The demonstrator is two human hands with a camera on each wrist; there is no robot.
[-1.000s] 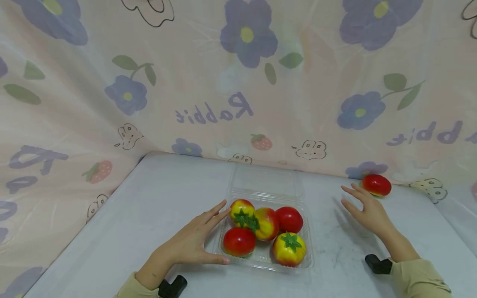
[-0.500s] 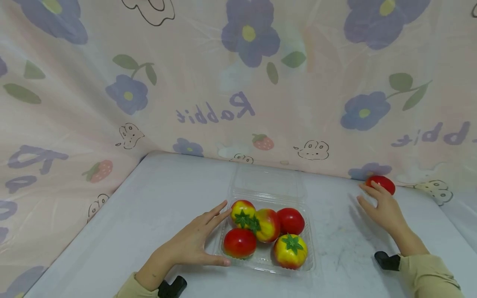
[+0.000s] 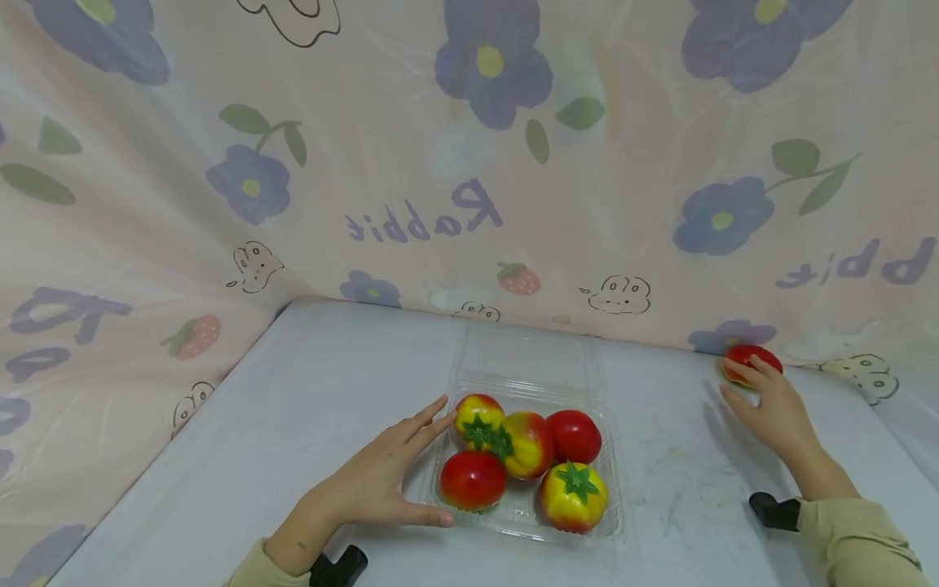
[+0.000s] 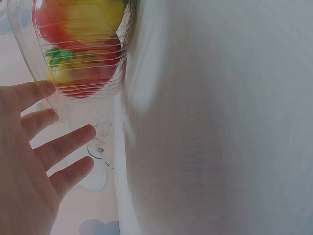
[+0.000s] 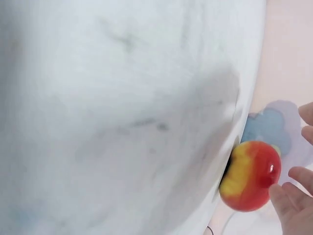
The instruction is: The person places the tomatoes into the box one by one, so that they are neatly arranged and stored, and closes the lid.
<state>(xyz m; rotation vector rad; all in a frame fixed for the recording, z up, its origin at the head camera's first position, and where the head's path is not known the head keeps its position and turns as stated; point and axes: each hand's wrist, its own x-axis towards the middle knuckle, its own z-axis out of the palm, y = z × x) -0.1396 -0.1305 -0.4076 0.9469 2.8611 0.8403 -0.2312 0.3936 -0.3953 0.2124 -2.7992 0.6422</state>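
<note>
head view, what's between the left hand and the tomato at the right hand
In the head view, the clear plastic container of five tomatoes, then white tabletop, lie between the left hand and that tomato.

A white tabletop [image 3: 293, 399] carries an open, clear plastic box [image 3: 519, 496]. Near the far edge, toward the right, sits a red-and-yellow fruit [image 5: 252, 174].

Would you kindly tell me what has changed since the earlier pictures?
The right hand moved right, now reaching over the lone fruit; no firm grip shows. That fruit, the left hand at the clear box and the five fruits inside stayed put.
</note>
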